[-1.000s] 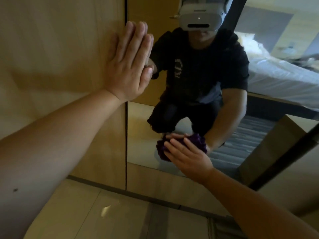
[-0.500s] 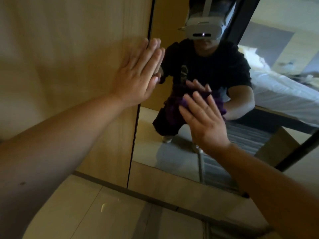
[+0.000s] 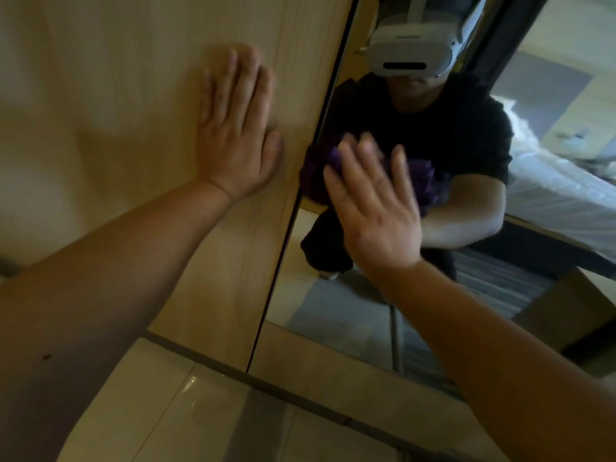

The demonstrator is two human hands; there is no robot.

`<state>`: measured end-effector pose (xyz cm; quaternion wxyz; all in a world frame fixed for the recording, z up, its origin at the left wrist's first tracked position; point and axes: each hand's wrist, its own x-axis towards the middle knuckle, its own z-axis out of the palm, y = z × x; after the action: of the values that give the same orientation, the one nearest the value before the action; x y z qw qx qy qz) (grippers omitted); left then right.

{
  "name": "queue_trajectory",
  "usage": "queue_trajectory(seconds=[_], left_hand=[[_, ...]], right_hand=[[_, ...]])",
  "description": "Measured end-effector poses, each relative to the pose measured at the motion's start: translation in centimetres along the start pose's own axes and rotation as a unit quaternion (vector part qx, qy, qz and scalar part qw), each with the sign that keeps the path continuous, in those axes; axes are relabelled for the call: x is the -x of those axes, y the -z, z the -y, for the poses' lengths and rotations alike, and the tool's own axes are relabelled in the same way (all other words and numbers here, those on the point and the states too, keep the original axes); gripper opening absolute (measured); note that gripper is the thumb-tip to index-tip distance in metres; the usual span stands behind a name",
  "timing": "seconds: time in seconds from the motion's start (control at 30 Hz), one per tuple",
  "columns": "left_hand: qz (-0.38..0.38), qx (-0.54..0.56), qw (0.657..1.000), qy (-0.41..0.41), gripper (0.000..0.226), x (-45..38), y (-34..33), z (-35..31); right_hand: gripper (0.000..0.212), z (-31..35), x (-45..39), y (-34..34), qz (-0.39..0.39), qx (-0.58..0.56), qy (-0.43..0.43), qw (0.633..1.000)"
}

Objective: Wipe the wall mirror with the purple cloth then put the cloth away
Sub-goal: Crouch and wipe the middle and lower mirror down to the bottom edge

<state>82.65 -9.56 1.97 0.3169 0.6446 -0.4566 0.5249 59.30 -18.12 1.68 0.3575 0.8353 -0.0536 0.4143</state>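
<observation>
The wall mirror [image 3: 333,315] fills the right half of the view, framed by pale wood. My right hand [image 3: 373,208] presses the purple cloth [image 3: 320,171] flat against the glass near the mirror's left edge, fingers spread and blurred. Most of the cloth is hidden under the palm; purple folds stick out on the left and show again in the reflection. My left hand [image 3: 236,128] lies flat and spread on the wooden wall panel [image 3: 116,95] just left of the mirror, holding nothing.
The mirror reflects a person in a black shirt wearing a white headset [image 3: 410,51], a bed with white sheets [image 3: 560,191] and grey carpet. A dark skirting strip [image 3: 266,388] runs along the wall's foot above glossy floor tiles [image 3: 186,411].
My right hand has swept the cloth up from the mirror's lower part and then leftward toward its left edge. My left hand stays flat on the wood panel.
</observation>
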Motion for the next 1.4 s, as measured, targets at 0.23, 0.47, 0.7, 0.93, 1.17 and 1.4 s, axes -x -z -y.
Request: queue_trajectory(seconds=[0.23,0.47,0.7,0.93,1.17,1.4], left_hand=[[-0.027,-0.010,0.999,-0.016,0.064,0.1,-0.9,0.2],[-0.015,-0.005,1.000,-0.010,0.064,0.1,-0.5,0.0],[0.040,0.001,0.999,0.006,0.066,-0.1,0.9,-0.3],[0.077,-0.001,0.997,0.031,0.063,0.1,2.1,-0.8],[0.108,-0.003,0.992,0.066,0.066,0.3,2.7,-1.6],[0.117,0.013,0.990,0.077,0.065,1.2,3.0,-2.2]], right_hand=[[0.079,8.2,12.5,-4.1,0.266,0.040,0.178,0.946],[0.089,10.4,14.2,-4.4,0.362,0.012,0.199,0.910],[0.085,9.9,13.4,-3.6,0.419,0.039,0.241,0.875],[0.087,9.7,13.0,-3.7,0.417,0.028,0.292,0.861],[0.080,12.9,10.0,-4.8,0.389,0.053,0.359,0.847],[0.077,12.9,11.4,-6.3,0.397,0.070,0.386,0.830]])
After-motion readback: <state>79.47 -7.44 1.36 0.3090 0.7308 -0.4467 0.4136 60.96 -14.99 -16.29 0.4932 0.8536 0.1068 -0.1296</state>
